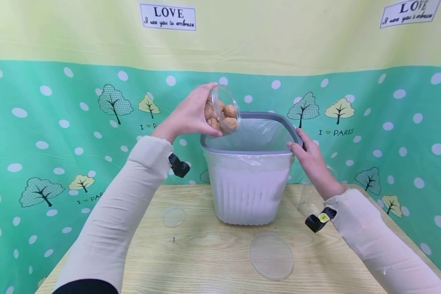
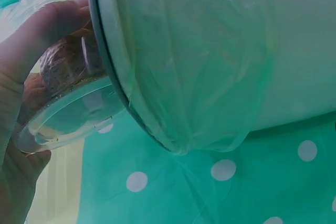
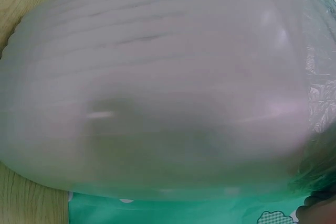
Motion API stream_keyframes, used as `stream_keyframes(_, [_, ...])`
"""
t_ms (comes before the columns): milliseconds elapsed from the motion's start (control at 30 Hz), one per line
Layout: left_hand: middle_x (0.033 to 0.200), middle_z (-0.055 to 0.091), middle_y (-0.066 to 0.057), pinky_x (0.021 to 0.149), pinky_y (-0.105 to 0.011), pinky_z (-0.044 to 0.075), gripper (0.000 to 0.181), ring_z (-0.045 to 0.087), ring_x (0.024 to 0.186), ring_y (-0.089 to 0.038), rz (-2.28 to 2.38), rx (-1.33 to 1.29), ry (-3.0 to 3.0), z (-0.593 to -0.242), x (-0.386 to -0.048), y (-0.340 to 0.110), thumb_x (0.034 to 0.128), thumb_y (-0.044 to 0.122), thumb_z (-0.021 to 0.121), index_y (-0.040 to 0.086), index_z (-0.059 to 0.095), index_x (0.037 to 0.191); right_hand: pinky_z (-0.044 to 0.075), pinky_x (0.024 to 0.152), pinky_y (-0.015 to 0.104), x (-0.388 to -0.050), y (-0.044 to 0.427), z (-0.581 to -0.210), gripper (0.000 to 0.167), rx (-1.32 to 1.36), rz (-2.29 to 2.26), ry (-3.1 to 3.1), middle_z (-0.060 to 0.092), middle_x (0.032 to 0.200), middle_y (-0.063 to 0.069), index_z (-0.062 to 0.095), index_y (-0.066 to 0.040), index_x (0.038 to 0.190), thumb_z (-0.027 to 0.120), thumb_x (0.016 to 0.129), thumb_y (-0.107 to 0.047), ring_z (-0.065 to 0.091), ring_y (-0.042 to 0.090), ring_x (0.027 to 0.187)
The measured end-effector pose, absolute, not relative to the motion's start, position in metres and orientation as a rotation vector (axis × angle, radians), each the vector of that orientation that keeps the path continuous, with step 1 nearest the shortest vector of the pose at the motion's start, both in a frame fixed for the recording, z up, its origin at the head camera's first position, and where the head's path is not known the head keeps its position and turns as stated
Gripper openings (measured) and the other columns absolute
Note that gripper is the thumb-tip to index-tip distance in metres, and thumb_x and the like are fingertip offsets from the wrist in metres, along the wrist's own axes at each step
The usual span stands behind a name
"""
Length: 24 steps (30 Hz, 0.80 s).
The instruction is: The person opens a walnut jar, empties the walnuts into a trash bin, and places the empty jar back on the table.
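My left hand (image 1: pixel 192 112) grips a clear plastic jar (image 1: pixel 216 97), tipped sideways with its mouth facing right above the left side of a trash bin (image 1: pixel 248 188). Several brown walnuts (image 1: pixel 230 111) lie inside the jar, near its mouth. In the left wrist view, wrinkled walnuts (image 2: pixel 71 61) show through the jar between thumb and fingers. The bin stands upright, pale with a grey rim (image 1: pixel 266 116) and a clear bag lining it. With my right hand (image 1: pixel 308 153) I hold the rim at its right side. The bin's wall (image 3: pixel 157 87) fills most of the right wrist view.
A small clear lid (image 1: pixel 174 216) lies left of the bin on the wooden table (image 1: pixel 206 261). Nearer the front is a larger clear lid (image 1: pixel 271 256). A clear container (image 1: pixel 308 200) stands partly hidden behind my right wrist. A patterned curtain (image 1: pixel 59 134) hangs behind.
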<state>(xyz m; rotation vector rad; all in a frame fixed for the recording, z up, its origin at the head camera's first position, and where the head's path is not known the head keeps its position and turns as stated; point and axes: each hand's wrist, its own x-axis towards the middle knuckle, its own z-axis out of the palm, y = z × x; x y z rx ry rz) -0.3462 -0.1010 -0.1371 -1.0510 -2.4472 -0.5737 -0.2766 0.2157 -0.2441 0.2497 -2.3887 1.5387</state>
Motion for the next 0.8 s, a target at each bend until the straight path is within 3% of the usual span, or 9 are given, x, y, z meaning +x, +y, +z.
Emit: stream_keyframes(800, [0.149,0.028,-0.017,0.111,-0.046,0.027,0.121,0.023,0.139,-0.031,-0.120,-1.058,-2.483,-0.138,-0.346,-0.089,0.0560,0.043,0.089,0.005,0.019,0.147,0.023,0.109,0.051,-0.278,0.215,-0.245,0.070,0.254,1.550,-2.372,0.017,0.155,0.014,0.010,-0.014,0.152,0.043,0.096,-0.040,0.022,0.028,0.140])
